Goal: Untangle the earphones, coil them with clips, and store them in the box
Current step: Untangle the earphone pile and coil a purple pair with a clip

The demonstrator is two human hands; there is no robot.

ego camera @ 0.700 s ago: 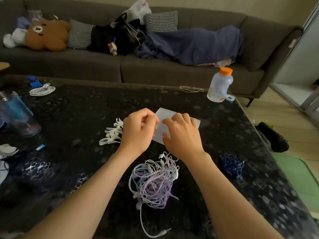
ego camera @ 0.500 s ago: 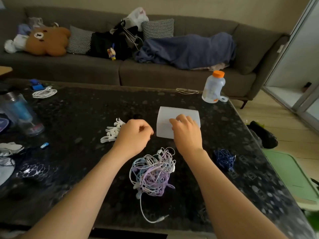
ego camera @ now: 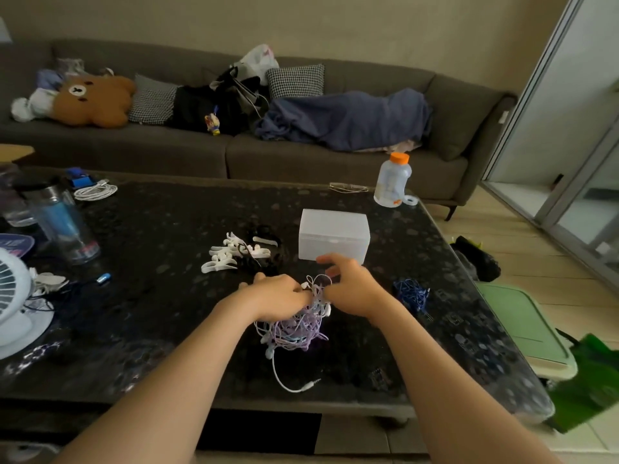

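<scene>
Tangled bundle of purple, blue and white wired earphones (ego camera: 298, 326) is held at its top on the black speckled bench (ego camera: 167, 229): left hand (ego camera: 278, 296) is curled into the wires, right hand (ego camera: 355, 289) is pinched on a loop. Closed translucent white plastic box (ego camera: 335, 239) is set just behind the hands, with white plastic clips (ego camera: 227, 254) piled to its left.

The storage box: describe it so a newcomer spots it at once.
On the dark table before the sofa, just beyond the earphone tangle, sits the box. It is frosted white, lidded, right of the clips; nothing nearby is boxy.
</scene>
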